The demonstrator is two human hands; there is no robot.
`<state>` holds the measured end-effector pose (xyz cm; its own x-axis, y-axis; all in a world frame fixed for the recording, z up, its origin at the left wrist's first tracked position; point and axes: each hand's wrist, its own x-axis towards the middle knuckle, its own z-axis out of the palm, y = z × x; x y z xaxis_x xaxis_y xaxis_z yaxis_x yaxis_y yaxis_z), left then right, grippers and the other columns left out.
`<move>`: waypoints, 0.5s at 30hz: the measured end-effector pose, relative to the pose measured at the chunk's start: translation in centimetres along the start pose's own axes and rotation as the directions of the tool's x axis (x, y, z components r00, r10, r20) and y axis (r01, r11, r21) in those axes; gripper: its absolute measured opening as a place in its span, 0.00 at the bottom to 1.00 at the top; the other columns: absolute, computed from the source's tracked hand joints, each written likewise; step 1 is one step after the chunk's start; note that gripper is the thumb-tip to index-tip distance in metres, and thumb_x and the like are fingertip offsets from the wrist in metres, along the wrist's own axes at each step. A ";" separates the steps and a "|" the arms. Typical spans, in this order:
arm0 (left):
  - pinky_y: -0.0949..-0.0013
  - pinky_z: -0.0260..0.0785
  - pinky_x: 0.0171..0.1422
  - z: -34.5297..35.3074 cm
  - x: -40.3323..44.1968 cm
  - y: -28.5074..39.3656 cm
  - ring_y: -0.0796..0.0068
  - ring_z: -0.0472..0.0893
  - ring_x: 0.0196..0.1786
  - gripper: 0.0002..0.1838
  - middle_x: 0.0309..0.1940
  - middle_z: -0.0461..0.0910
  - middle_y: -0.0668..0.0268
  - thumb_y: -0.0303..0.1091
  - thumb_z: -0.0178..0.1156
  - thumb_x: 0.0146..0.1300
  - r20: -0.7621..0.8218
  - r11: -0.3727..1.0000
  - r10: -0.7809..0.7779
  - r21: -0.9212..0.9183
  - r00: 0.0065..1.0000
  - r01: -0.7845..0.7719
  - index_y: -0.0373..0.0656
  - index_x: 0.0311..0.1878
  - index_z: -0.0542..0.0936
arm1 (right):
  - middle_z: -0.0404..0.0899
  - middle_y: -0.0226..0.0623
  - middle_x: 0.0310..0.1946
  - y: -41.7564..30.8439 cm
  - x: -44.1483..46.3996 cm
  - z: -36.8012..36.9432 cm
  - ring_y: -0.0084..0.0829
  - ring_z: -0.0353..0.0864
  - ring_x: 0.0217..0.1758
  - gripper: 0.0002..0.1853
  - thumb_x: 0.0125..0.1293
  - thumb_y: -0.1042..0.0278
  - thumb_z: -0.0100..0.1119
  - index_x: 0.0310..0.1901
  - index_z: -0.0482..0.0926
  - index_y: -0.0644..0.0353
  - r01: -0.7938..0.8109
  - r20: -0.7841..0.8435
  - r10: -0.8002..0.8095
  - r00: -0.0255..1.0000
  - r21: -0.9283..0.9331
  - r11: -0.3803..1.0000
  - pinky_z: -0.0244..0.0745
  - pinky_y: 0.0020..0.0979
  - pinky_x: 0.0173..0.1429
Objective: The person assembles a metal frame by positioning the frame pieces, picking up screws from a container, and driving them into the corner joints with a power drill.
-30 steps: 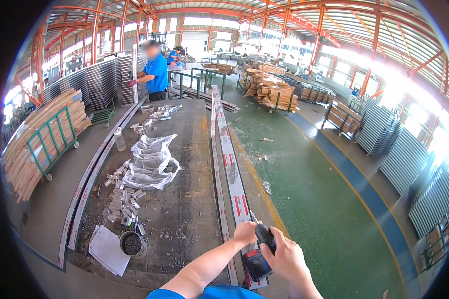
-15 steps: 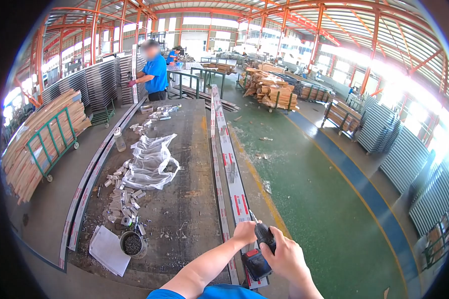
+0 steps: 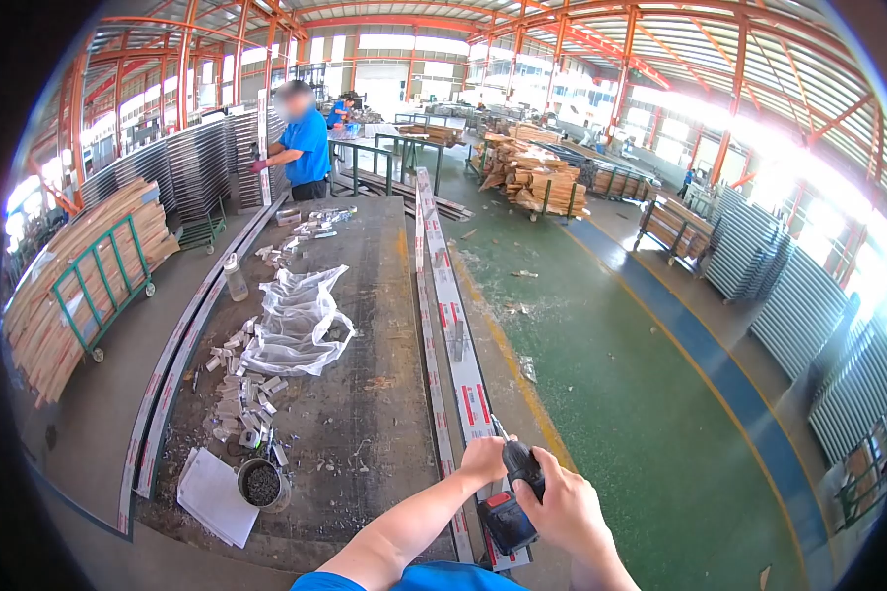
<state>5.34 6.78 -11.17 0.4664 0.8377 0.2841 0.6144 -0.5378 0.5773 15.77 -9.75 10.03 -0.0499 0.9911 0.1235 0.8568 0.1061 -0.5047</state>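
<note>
My right hand (image 3: 570, 504) grips a black cordless drill (image 3: 523, 467) with a red-and-black battery at its base. The drill's bit points away from me, toward the long metal profile (image 3: 474, 399) with red-and-white labels on the table's right edge. Just left of the drill's front, my left hand (image 3: 483, 459) is closed above the profile. Whatever its fingers hold is hidden. A small upright metal piece (image 3: 458, 341) stands on the profile farther along.
The dark worktable (image 3: 375, 295) carries a metal cup of screws (image 3: 263, 484), white papers (image 3: 217, 497), crumpled white plastic (image 3: 298, 320), small metal pieces (image 3: 241, 404) and a bottle (image 3: 235, 278). Two long profiles (image 3: 182, 360) line its left edge. A person in blue (image 3: 306, 148) stands beyond.
Both hands and the drill stay in almost the same place. The person at the far end shifts their hands slightly.
</note>
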 end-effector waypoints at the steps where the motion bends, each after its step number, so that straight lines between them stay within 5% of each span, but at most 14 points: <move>1: 0.49 0.78 0.44 0.0 0.0 0.0 0.49 0.88 0.42 0.16 0.33 0.87 0.54 0.46 0.52 0.70 0.001 1.000 0.000 0.000 1.000 0.000 0.45 0.42 0.82 | 0.86 0.56 0.44 0.1 0.0 0.1 0.57 0.87 0.49 0.29 0.70 0.53 0.62 0.65 0.72 0.63 0.006 -0.003 -0.006 1.000 0.001 1.000 0.81 0.49 0.54; 15: 0.48 0.79 0.43 -0.2 -0.1 0.0 0.48 0.88 0.41 0.16 0.33 0.87 0.53 0.45 0.52 0.71 -0.004 1.000 0.002 -0.010 1.000 -0.002 0.43 0.42 0.82 | 0.86 0.56 0.43 0.1 0.0 0.2 0.57 0.87 0.48 0.29 0.70 0.53 0.62 0.66 0.71 0.62 0.003 -0.004 -0.003 1.000 -0.004 1.000 0.81 0.49 0.53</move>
<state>5.21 6.74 -11.03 0.4648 0.8371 0.2883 0.6070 -0.5384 0.5846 15.77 -9.67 9.79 -0.0499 0.9904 0.1286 0.8585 0.1084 -0.5012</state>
